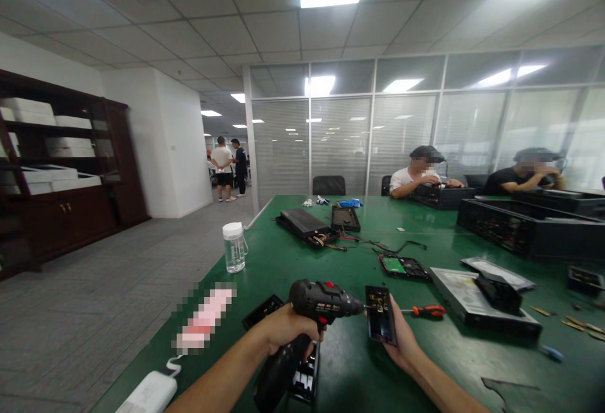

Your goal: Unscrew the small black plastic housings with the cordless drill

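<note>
My left hand (295, 331) is wrapped round the grip of a black cordless drill (326, 301) with red details. The drill points right, and its tip meets or nearly meets the left edge of a slim black rectangular electronic device (379, 321). Gold-coloured parts show on the device's upper half. My right hand (401, 331) holds that device upright from its right side. Behind this hand, a screwdriver (428, 311) with an orange and black handle lies on the table. Partly hidden below the drill are an opened dark casing (305, 378) with silvery parts and another black casing (261, 311).
On the green table (350, 375) stand a water bottle (234, 249) and a white adapter (150, 394). Further back lie a black box with wires (305, 224), a green circuit board (394, 265) and a metal case (482, 302). Two people sit behind large black chassis (529, 230).
</note>
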Demonstrator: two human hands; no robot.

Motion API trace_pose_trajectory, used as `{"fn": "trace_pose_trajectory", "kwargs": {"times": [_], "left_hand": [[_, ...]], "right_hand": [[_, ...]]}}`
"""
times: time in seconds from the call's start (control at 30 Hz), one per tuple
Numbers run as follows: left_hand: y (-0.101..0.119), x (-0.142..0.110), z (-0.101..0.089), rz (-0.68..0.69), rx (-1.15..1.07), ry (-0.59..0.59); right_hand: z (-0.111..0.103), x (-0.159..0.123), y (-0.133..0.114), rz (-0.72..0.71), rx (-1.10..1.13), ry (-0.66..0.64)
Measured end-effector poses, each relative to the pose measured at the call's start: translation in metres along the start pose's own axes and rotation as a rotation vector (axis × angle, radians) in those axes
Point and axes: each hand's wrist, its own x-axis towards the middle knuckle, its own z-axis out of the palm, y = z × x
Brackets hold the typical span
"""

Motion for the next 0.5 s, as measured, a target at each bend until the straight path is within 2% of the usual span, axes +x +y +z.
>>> {"fn": "trace_pose_trajectory", "kwargs": {"times": [0.5], "left_hand": [[-0.0025, 0.0015, -0.0018, 0.016, 0.005, 0.009]], "right_hand": [[0.0015, -0.0025, -0.0014, 0.014, 0.002, 0.0]]}}
